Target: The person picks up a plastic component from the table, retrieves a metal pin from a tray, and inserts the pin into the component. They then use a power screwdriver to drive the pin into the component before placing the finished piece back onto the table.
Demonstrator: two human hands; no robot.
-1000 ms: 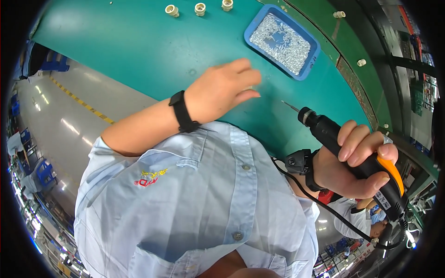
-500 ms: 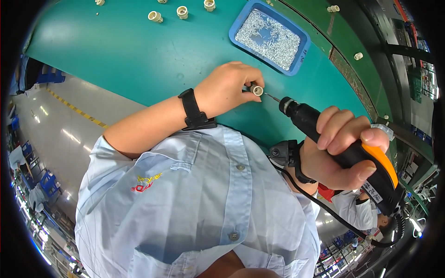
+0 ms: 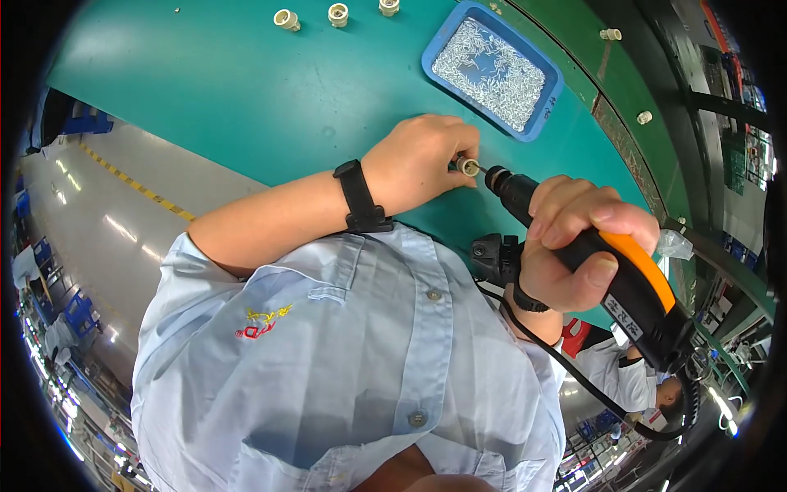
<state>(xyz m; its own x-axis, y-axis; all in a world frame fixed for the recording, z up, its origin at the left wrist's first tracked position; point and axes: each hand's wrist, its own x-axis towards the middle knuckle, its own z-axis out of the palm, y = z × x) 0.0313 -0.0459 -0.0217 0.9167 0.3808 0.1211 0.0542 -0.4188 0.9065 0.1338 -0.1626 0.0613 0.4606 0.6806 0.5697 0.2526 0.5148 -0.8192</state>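
Observation:
Between thumb and fingers, my left hand (image 3: 422, 162) pinches a small cream-coloured cylindrical fitting (image 3: 468, 166), its open end facing right. My right hand (image 3: 586, 238) is wrapped round a black and orange electric screwdriver (image 3: 512, 193). The screwdriver's bit points into the mouth of the fitting, and its nose is close to my left fingertips. How deep the bit sits is hidden inside the fitting. A blue tray (image 3: 555, 102) of small silvery screws (image 3: 512, 86) stands just beyond my hands on the green table (image 3: 221, 98).
Similar cream fittings (image 3: 338, 15) stand along the table's far side. Others lie on the green ledge at the right, one (image 3: 644, 117) beyond the tray. A black cable (image 3: 590, 381) loops from the screwdriver past my right wrist. Another person (image 3: 619, 373) is behind at the lower right.
My right hand has brought the screwdriver leftward, so its bit has entered the fitting's opening. The left hand still pinches the fitting. The view has shifted slightly.

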